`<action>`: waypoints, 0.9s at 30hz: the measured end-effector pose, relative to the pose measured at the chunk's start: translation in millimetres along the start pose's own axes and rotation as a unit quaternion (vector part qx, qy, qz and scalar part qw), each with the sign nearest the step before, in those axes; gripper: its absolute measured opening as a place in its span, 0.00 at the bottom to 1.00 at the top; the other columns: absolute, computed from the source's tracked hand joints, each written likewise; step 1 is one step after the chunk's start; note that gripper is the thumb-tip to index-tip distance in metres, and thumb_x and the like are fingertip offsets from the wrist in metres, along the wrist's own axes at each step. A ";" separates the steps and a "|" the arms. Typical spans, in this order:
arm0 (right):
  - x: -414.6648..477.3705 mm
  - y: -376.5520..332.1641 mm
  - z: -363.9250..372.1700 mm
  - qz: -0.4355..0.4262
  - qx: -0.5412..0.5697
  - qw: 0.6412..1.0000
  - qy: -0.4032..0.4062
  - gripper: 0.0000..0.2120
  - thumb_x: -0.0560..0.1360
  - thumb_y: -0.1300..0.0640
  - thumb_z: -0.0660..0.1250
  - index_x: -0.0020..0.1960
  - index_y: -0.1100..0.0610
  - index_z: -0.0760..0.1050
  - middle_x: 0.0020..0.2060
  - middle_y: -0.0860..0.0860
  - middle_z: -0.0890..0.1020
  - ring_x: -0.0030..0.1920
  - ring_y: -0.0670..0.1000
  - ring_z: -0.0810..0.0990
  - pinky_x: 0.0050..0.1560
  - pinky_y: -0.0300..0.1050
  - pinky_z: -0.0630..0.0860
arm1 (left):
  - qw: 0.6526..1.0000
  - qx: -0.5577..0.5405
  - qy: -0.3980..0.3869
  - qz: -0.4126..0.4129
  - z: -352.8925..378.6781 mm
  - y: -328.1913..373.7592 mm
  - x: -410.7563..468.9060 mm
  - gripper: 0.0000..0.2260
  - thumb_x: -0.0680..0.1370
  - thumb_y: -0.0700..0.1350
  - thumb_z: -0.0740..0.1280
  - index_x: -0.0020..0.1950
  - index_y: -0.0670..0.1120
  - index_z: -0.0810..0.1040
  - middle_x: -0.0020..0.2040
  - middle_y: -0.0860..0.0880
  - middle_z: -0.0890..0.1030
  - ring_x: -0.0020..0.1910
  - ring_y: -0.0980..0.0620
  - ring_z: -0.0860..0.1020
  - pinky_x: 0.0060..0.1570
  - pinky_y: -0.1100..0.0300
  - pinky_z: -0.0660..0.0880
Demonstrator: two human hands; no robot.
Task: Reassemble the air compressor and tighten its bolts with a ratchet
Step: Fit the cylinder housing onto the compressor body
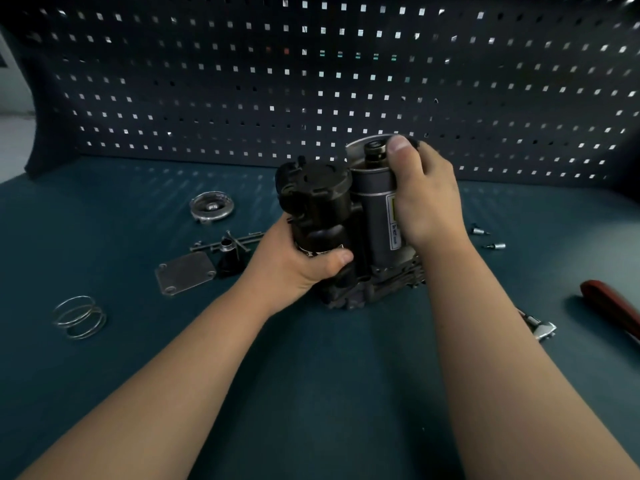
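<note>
Head cam: compressor (322, 202) stands upright on the dark teal table (329, 393), mid-frame, close in front of the pegboard (242, 81). L hand (301, 265) grips the black cylinder low on its left side, thumb curled across the front. R hand (429, 199) is wrapped round the grey cylinder, thumb pointing up beside the fitting at its top; other fingers hidden behind. Silvery round rim shows behind that top, can't tell what it belongs to. Left of the compressor, apart from it: round cap (212, 206), thin rods (242, 238) crossed w/ a small black tube (228, 259), flat plate (185, 273) w/ corner holes, and further left a wire spring (79, 317). Right side: two small bits (479, 232) near the R wrist, a metal tool head (543, 330) poking out from under the R forearm, a red handle (613, 304) at the frame edge.
</note>
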State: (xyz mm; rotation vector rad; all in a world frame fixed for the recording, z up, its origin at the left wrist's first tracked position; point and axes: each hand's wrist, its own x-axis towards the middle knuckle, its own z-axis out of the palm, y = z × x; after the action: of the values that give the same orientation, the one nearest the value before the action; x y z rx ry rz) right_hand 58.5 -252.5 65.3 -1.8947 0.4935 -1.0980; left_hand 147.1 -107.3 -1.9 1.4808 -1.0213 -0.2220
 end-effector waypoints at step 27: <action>-5.5 -20.9 -22.1 0.048 -0.011 0.995 -0.084 0.31 0.67 0.31 0.51 0.49 0.52 0.80 0.50 0.57 0.83 0.55 0.58 0.79 0.64 0.60 0.71 | 0.989 -0.089 0.069 -0.091 44.3 1.2 -29.1 0.31 0.57 0.57 0.77 0.58 0.61 0.71 0.65 0.45 0.74 0.63 0.51 0.75 0.66 0.46 0.70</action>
State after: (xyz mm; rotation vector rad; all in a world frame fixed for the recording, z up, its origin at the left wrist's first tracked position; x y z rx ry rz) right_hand 35.2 -248.0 85.2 -1.9428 0.4972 -0.8655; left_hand 99.7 -118.4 -23.0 1.4063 -0.7362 -0.3270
